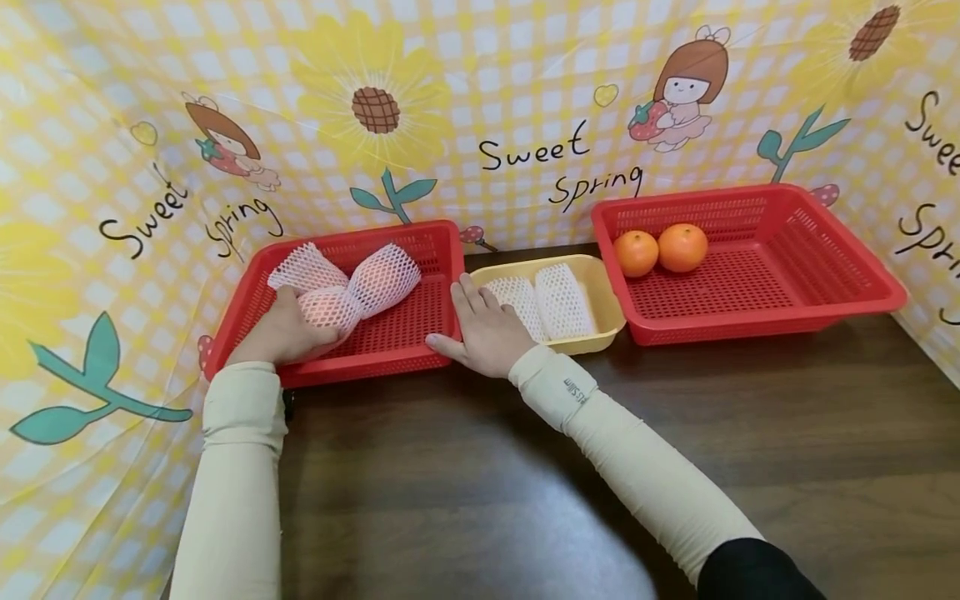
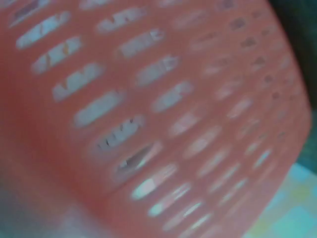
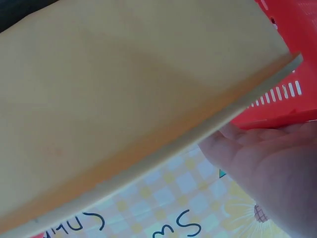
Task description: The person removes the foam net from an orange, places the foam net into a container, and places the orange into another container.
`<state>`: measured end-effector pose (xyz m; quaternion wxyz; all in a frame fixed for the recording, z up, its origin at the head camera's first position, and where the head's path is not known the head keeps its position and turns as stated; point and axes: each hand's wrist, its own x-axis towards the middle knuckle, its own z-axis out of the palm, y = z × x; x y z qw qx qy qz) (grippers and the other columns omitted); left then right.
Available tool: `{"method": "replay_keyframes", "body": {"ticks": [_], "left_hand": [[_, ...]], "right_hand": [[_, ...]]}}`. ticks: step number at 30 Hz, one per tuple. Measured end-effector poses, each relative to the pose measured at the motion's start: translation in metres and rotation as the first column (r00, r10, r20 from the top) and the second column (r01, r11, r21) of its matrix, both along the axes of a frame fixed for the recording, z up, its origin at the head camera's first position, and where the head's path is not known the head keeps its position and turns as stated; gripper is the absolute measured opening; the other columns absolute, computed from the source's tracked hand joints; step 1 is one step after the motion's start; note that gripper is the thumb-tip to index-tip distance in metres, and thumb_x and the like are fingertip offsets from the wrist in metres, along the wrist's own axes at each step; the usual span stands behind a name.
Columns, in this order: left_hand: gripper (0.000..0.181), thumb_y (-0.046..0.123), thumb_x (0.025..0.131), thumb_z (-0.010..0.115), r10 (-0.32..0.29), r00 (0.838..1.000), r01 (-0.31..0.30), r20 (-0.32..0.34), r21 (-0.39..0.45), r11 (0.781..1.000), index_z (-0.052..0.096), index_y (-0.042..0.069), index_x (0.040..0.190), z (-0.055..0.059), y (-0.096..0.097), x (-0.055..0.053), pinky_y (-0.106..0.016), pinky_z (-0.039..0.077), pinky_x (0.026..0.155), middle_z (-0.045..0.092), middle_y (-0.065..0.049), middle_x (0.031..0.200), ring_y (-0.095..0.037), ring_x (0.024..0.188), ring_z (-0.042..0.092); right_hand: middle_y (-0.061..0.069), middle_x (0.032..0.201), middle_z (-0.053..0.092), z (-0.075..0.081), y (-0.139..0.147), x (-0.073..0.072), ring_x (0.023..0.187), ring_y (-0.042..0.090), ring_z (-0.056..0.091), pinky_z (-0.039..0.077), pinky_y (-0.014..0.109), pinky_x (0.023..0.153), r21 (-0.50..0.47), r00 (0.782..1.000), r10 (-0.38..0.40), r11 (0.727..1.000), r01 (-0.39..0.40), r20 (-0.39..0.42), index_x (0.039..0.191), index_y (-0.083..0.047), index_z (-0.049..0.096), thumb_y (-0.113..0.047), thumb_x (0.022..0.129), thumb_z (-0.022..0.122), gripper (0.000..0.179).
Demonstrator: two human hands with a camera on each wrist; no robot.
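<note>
In the head view, two round pinkish fruits in white foam nets lie in the left red basket (image 1: 405, 360). My left hand (image 1: 281, 329) reaches over its front rim and holds the nearer net-wrapped fruit (image 1: 330, 310) from the left; some fingertips are hidden. The other net-wrapped fruit (image 1: 386, 279) touches it on the right. My right hand (image 1: 487, 333) lies with fingers straight by the left end of a yellow basket (image 1: 600, 329), close to the red basket's right rim. Two white foam nets (image 1: 562, 304) lie inside the yellow basket.
To the right stands another red basket (image 1: 780, 312) with two oranges (image 1: 682, 247) at its left end. A patterned cloth (image 1: 480, 108) rises behind and beside the baskets. They all stand on a dark wooden table (image 1: 450, 500).
</note>
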<state>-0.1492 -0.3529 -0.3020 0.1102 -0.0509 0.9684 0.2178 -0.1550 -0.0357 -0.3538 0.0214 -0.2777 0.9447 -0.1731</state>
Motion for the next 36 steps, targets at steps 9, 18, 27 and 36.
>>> {"method": "replay_keyframes", "body": {"ticks": [9, 18, 27, 36], "left_hand": [[0.089, 0.023, 0.079, 0.087, -0.218, 0.932, 0.265, -0.290, 0.135, 0.955, 0.031, 0.000, 0.144, 0.036, 0.057, 0.033, -0.055, 0.041, 0.097, 0.044, -0.019, 0.132, -0.036, 0.115, 0.047], [0.086, 0.025, 0.078, 0.088, -0.442, 0.826, 0.536, -0.349, 0.245, 0.808, 0.039, 0.018, 0.148, 0.033, 0.136, 0.059, -0.048, 0.047, 0.095, 0.050, -0.001, 0.135, -0.021, 0.116, 0.051], [0.109, 0.035, 0.080, 0.087, -0.526, 0.770, 0.633, -0.362, 0.324, 0.703, 0.016, 0.028, 0.163, 0.020, 0.192, 0.072, -0.044, 0.041, 0.104, 0.040, -0.001, 0.155, -0.017, 0.128, 0.048], [0.059, 0.024, 0.085, 0.084, -0.389, 0.790, 0.597, -0.474, 0.448, 0.665, 0.056, 0.015, 0.136, 0.007, 0.218, 0.076, -0.040, 0.052, 0.086, 0.063, 0.000, 0.123, -0.017, 0.104, 0.060]], "right_hand": [[0.019, 0.165, 0.018, 0.008, 0.014, 0.003, 0.147, 0.037, 0.028, 0.029, 0.048, 0.115, -0.250, 0.998, 0.038, 0.968, -0.026, 0.043, 0.159, -0.001, 0.022, -0.051, 0.105, 0.045, 0.078], [0.010, 0.100, 0.073, 0.042, 0.065, 0.040, 0.093, 0.021, 0.067, 0.053, 0.036, 0.084, -0.672, 0.946, 0.052, 0.692, -0.264, -0.319, 0.109, 0.000, 0.077, 0.001, 0.091, 0.071, 0.019], [0.011, 0.125, 0.061, 0.048, 0.119, 0.073, 0.110, 0.024, 0.061, 0.052, 0.044, 0.092, -0.735, 0.950, 0.282, 0.672, -0.092, 0.138, 0.132, 0.001, 0.059, 0.000, 0.085, 0.072, 0.049], [0.016, 0.129, 0.056, 0.032, 0.165, 0.078, 0.114, 0.022, 0.056, 0.048, 0.031, 0.095, -0.853, 0.943, 0.259, 0.519, 0.045, 0.207, 0.143, 0.002, 0.043, -0.001, 0.082, 0.071, 0.067]]}}
